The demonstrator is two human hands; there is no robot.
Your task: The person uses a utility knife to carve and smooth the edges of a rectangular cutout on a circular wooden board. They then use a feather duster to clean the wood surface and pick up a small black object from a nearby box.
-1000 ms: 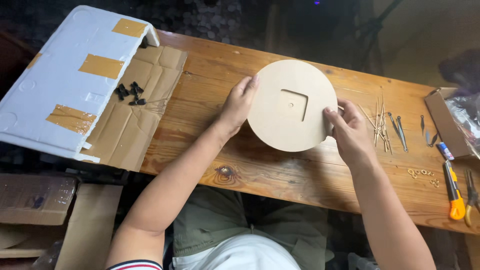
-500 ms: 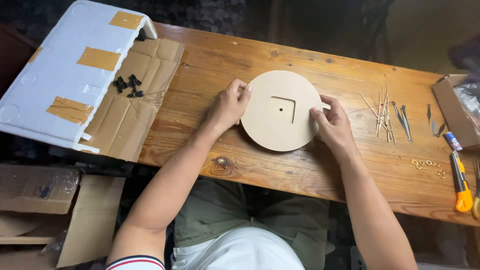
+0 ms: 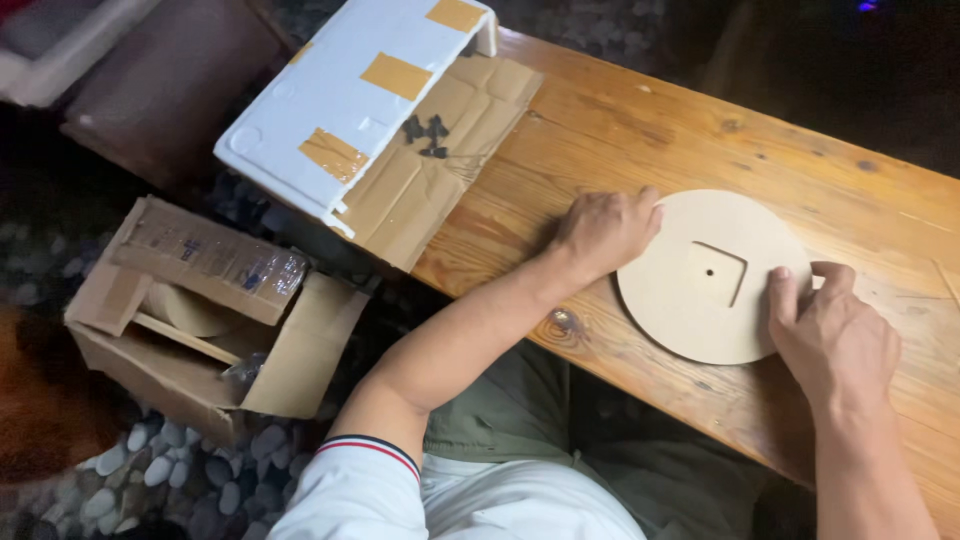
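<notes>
Wooden table (image 3: pixel 640 120) carries a flat round disc (image 3: pixel 690 320) lying between both hands, left hand (image 3: pixel 600 232) with fingers curled on its left rim, right hand (image 3: pixel 835 335) pinching its near-right rim, square recess facing up.

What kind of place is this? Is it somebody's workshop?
Probably a home craft spot, maybe outdoors. A person sits at a rough wooden plank table, both hands on a round pale wooden disc with a square recess. An open cardboard box sits on a floor of smooth grey pebbles.
</notes>
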